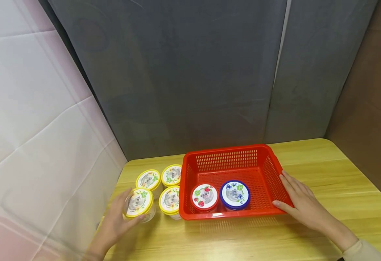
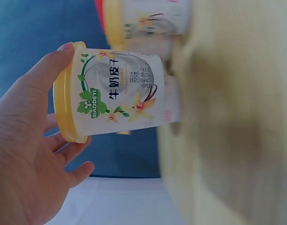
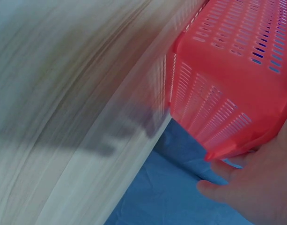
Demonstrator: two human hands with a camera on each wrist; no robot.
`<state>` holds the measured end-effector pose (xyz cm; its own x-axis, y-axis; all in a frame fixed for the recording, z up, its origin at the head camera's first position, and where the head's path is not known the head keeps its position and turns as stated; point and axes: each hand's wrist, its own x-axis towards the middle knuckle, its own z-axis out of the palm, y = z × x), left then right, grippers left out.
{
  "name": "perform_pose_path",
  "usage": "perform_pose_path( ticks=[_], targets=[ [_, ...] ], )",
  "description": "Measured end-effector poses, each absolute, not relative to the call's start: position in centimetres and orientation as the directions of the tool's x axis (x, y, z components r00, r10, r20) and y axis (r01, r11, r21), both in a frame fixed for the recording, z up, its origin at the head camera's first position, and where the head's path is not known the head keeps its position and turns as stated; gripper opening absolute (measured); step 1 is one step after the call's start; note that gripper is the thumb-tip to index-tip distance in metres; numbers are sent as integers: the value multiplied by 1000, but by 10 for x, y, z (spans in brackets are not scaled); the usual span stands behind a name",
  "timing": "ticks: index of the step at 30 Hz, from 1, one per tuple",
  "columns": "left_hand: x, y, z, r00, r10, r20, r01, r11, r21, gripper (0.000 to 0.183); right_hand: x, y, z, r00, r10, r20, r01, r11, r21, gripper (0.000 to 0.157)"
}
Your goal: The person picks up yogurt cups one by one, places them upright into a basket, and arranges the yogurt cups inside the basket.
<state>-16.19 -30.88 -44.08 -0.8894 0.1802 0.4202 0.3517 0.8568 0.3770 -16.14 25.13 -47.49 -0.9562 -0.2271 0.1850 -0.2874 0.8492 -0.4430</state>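
Observation:
My left hand (image 1: 113,221) grips a yogurt cup with a yellow lid (image 1: 139,203), thumb on one side and fingers on the other, just under the lid. In the left wrist view this cup (image 2: 117,91) is white with printed flowers, held a little above the table. Close behind and beside it stand several more yellow-lidded cups (image 1: 148,179). My right hand (image 1: 302,203) rests on the right rim of a red plastic basket (image 1: 223,214), fingers mostly straight and thumb over the edge. Inside the basket are a red-lidded cup (image 1: 205,197) and a blue-lidded cup (image 1: 235,195).
The wooden table (image 1: 334,174) runs beneath everything. A dark grey fabric wall (image 1: 190,79) rises behind it, a pale panel (image 1: 46,119) stands at the left and a brown one (image 1: 366,108) at the right. One yellow-lidded cup (image 1: 170,200) stands right against the basket's left side.

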Motion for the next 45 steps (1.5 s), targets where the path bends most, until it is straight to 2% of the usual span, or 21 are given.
perform_pose_path(
  ticks=[10,18,33,45],
  targets=[
    [-163,-302,-422,-898,189,397,348,859,376,96,-163,252,-477,-957,-222,188,-284,847,-449,89],
    [-168,-291,-408,-846,242,476,421,850,316,94,-163,252,-477,-956,-222,192,-287,844,-453,89],
    [-190,-259,-376,-845,313,434,452,851,267,91,-162,251,-474,-964,-205,170,-263,840,-475,90],
    [-212,-214,-360,-822,425,380,545,779,310,92,-162,251,-476,-961,-212,175,-271,835,-478,89]
  ],
)
